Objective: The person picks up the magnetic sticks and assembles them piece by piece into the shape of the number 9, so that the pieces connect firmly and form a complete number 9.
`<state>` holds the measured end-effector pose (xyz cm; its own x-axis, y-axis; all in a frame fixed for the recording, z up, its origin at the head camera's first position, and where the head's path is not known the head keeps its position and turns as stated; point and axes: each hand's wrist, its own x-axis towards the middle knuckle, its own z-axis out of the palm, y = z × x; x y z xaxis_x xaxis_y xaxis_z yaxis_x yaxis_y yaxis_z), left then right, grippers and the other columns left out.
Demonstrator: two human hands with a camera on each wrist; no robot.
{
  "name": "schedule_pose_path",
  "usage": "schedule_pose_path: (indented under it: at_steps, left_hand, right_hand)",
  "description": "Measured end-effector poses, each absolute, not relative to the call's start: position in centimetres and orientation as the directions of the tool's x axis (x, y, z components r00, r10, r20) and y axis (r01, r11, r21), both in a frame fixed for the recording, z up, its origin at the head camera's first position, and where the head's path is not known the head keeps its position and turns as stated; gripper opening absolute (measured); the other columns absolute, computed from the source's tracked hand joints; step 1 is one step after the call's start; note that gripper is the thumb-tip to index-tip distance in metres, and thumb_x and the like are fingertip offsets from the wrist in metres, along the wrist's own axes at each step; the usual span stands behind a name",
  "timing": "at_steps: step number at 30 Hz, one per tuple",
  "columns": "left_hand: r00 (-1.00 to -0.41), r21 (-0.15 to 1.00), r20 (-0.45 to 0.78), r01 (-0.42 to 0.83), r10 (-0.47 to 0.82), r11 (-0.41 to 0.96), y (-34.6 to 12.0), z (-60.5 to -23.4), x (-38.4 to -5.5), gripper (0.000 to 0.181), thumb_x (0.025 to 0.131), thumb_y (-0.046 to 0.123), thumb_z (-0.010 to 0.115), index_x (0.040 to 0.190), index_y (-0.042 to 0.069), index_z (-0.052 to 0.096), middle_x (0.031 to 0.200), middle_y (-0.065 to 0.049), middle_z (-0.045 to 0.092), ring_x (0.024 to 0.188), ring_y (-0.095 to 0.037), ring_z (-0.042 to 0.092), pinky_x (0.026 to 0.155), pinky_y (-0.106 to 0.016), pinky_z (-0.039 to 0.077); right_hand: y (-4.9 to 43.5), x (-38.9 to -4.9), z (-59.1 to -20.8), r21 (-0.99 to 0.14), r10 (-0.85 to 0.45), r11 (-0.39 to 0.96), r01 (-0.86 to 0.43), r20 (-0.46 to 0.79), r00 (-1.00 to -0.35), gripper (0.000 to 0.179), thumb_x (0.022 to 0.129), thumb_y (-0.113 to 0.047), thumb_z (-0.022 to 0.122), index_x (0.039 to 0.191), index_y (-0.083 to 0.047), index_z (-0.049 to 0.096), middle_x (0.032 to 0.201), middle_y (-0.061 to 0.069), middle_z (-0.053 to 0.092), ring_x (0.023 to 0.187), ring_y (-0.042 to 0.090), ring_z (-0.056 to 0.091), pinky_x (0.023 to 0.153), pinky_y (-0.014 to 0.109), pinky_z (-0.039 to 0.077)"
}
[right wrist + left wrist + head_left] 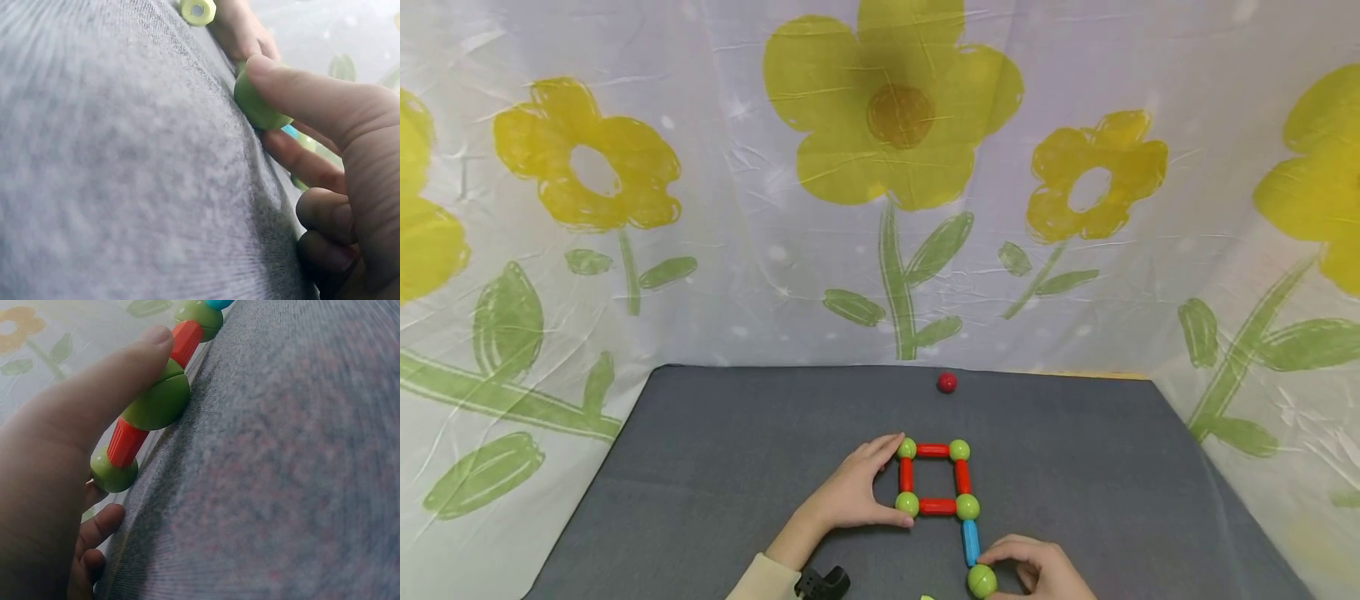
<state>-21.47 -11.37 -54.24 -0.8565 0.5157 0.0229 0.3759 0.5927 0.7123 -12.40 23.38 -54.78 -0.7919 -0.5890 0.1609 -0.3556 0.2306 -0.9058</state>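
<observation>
On the dark grey tabletop lies a square frame made of red sticks (934,506) with light green balls (958,450) at its corners. My left hand (850,490) holds the frame's left side, thumb at the near-left ball (159,403) and forefinger at the far-left one. From the near-right corner a blue stick (971,542) runs toward me, a green ball (982,581) at its near end. My right hand (1037,568) pinches that ball between thumb and forefinger; its other fingers are curled in the right wrist view.
A dark red ball (947,382) sits near the table's far edge. At the near edge, a yellow-green piece with a round metallic end (198,11) lies between the hands. A hanging cloth with yellow flowers (730,275) surrounds the grey table (730,433).
</observation>
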Motion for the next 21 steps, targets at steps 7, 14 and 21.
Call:
schedule_pose_path:
  at_steps: [7,14,21]
  left_hand:
    - [-0.855,0.705,0.049,0.396,0.516,0.589,-11.3,-54.32,-21.46,0.122,0.075,0.07,0.087,0.17,0.021,0.028,0.172,0.0,0.032,0.156,-0.031,0.034,0.118,-0.066,0.035]
    - [-0.866,0.717,0.049,0.377,0.498,0.586,-11.33,-54.39,-21.3,0.12,0.077,0.072,0.084,0.17,0.023,0.028,0.172,0.002,0.031,0.155,-0.031,0.035,0.117,-0.066,0.037]
    - [-0.856,0.706,0.059,0.399,0.513,0.585,-11.41,-54.42,-21.35,0.118,0.077,0.071,0.085,0.17,0.022,0.03,0.171,0.003,0.034,0.154,-0.03,0.037,0.118,-0.065,0.036]
  right_hand:
    - [23.37,-12.28,-55.0,-0.91,-0.578,0.211,-0.357,0.179,-0.796,0.029,0.091,-0.011,0.085,0.119,-0.015,0.078,0.1,-0.011,0.072,0.05,-0.013,0.029,0.038,0.018,0.032]
    - [23.41,-12.4,-54.85,-0.914,-0.585,0.225,-0.338,0.151,-0.797,0.028,0.093,-0.012,0.084,0.12,-0.015,0.078,0.103,-0.012,0.072,0.05,-0.012,0.03,0.04,0.017,0.033]
    - [23.35,-12.38,-54.79,-0.901,-0.583,0.226,-0.369,0.178,-0.793,0.028,0.093,-0.012,0.084,0.119,-0.016,0.078,0.107,-0.011,0.072,0.051,-0.012,0.03,0.041,0.017,0.033]
